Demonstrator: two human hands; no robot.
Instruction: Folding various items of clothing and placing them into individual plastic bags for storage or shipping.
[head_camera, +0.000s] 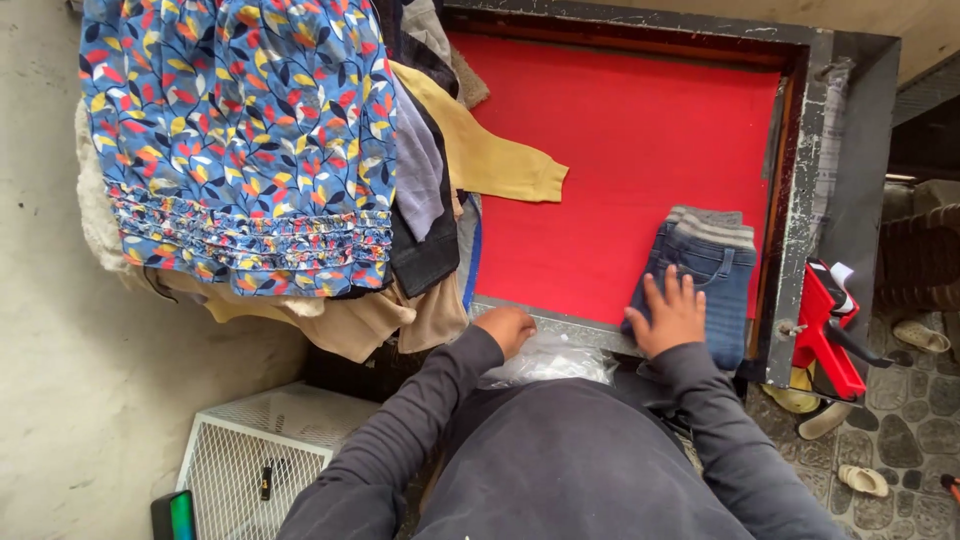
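folded jeans (706, 272) are laid on the red table (610, 150) at its near right corner, waistband away from the person, flat & squared off, prob. so the fold is kept. right hand (670, 315) is pressed flat on the near end of the jeans, fingers spread wide, palm down; nothing is gripped, the stack is only held down. left hand (506, 328) is set at the table's near edge, curled loosely over a clear plastic bag (552, 360) that is bunched betw. the edge and the person's body; whether the bag is actually pinched can't be told, fingers are hidden. hands are kept apart, one per item.

clothes pile (250, 150) is stacked on the table's left side: blue floral piece on top, mustard sleeve (495, 160) spilled onto the red surface, beige pieces hung over the edge, so the centre & right are left free as work area. red tool (828, 330) is hung off the right frame, within reach. white wire rack (260, 450) is seen on the floor, lower left.
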